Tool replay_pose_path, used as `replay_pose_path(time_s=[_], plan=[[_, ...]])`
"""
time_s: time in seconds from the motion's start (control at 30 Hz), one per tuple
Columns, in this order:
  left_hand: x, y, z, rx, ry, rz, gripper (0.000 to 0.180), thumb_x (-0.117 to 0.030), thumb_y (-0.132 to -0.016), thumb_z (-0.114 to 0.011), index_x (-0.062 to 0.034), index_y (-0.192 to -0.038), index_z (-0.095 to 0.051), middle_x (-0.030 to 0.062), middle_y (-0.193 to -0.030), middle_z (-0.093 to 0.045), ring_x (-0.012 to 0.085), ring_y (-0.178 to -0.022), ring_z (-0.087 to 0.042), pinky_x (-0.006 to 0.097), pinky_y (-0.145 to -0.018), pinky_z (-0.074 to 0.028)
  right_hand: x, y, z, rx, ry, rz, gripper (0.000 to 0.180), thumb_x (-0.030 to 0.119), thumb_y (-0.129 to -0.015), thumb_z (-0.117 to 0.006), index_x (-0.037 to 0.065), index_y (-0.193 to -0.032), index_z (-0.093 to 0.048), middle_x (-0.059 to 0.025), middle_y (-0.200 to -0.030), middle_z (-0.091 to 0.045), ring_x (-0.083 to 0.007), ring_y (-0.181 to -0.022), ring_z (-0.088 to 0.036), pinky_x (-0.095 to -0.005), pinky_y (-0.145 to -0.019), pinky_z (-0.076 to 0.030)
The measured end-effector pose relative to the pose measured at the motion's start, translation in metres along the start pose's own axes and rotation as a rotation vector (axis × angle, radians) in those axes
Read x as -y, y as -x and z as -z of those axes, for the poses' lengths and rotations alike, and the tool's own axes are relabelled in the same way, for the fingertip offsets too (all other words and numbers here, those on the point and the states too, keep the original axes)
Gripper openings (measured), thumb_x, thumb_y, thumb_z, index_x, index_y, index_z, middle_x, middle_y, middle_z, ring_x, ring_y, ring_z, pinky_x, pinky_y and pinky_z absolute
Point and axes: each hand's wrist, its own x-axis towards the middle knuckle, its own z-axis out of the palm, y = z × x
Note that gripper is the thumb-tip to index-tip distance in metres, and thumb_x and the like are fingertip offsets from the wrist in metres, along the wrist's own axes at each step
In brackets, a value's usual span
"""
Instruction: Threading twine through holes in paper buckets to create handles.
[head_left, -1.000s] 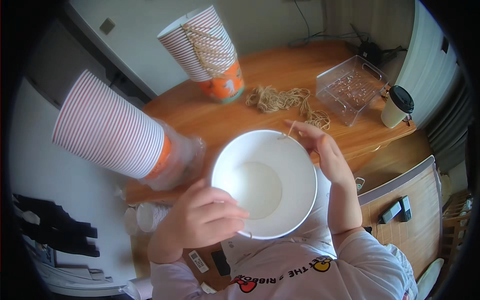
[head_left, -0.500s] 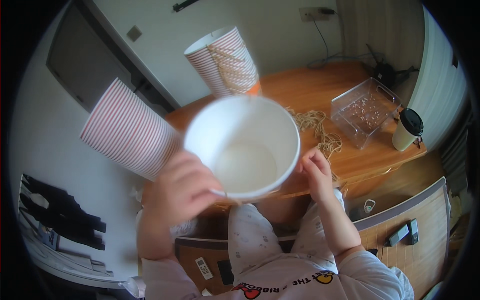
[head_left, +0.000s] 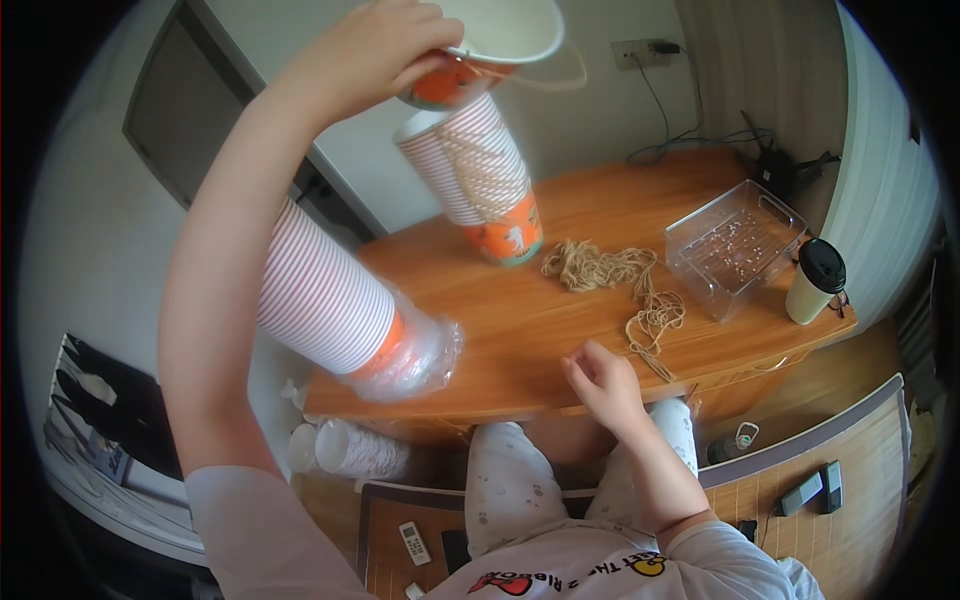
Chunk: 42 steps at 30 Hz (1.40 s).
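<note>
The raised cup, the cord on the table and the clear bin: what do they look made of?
The cup in the left hand looks like paper: matte white inside, printed outside. The cord looks like natural-fibre twine, tan and loosely tangled. The bin appears to be rigid clear plastic, glossy and see-through.

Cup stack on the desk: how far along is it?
Done: a tall stack of striped cups stands on the wooden desk, string wound around it. In hand: the left hand holds a cup above the stack's top, string trailing from it; the right hand rests at the desk edge. Left: loose string and a sleeved cup stack lie unused.
</note>
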Motion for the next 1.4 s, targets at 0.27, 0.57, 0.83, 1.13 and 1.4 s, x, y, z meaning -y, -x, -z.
replay_pose_path(time_s=[0.27, 0.57, 0.83, 1.13, 1.4], plan=[[0.033, -0.026, -0.084, -0.051, -0.112, 0.071, 0.015, -0.02, -0.092, -0.057, -0.0093, -0.103, -0.059, 0.0072, -0.107, -0.062, 0.0269, -0.111, -0.055, 0.041, -0.097, -0.044, -0.003, 0.002, 0.001, -0.006, 0.026, 0.071, 0.021, 0.028, -0.09, -0.065, 0.008, -0.084, -0.062, -0.0093, -0.058, -0.059, -0.0283, -0.054, -0.061, -0.0397, -0.052, -0.047], [0.053, -0.001, -0.164, -0.258, 0.453, 0.473, 0.023, -0.019, -0.093, -0.047, -0.0024, -0.105, -0.057, 0.0187, -0.114, -0.06, 0.0386, -0.111, -0.053, 0.046, -0.098, -0.042, -0.005, 0.004, -0.001, -0.017, 0.044, 0.091, 0.022, 0.029, -0.09, -0.065, 0.008, -0.084, -0.062, -0.0093, -0.058, -0.059, -0.0292, -0.055, -0.062, -0.0406, -0.052, -0.048], [0.024, 0.013, -0.222, -0.766, 0.83, 0.675, 0.023, -0.009, -0.091, -0.047, -0.0017, -0.112, -0.052, 0.022, -0.114, -0.06, 0.0378, -0.108, -0.057, 0.044, -0.094, -0.047, -0.004, 0.002, -0.002, -0.003, 0.062, 0.103, 0.021, 0.028, -0.09, -0.065, 0.008, -0.084, -0.062, -0.0092, -0.058, -0.059, -0.0291, -0.055, -0.062, -0.0401, -0.052, -0.047], [-0.02, 0.025, -0.254, -0.951, 0.594, 0.623, 0.032, -0.007, -0.094, -0.051, -0.0029, -0.126, -0.049, 0.0204, -0.133, -0.052, 0.0381, -0.124, -0.049, 0.044, -0.104, -0.042, -0.001, 0.004, -0.002, -0.001, 0.062, 0.115, 0.021, 0.028, -0.09, -0.066, 0.008, -0.083, -0.062, -0.0082, -0.057, -0.06, -0.0279, -0.054, -0.062, -0.0389, -0.051, -0.047], [-0.044, 0.024, -0.258, -0.909, 0.35, 0.586, 0.038, -0.008, -0.093, -0.055, -0.0061, -0.13, -0.047, 0.0171, -0.142, -0.046, 0.0389, -0.133, -0.04, 0.047, -0.112, -0.034, -0.003, 0.004, -0.006, -0.017, 0.116, 0.143, 0.02, 0.027, -0.089, -0.067, 0.008, -0.082, -0.062, -0.0069, -0.056, -0.059, -0.0274, -0.052, -0.061, -0.0382, -0.05, -0.047]])
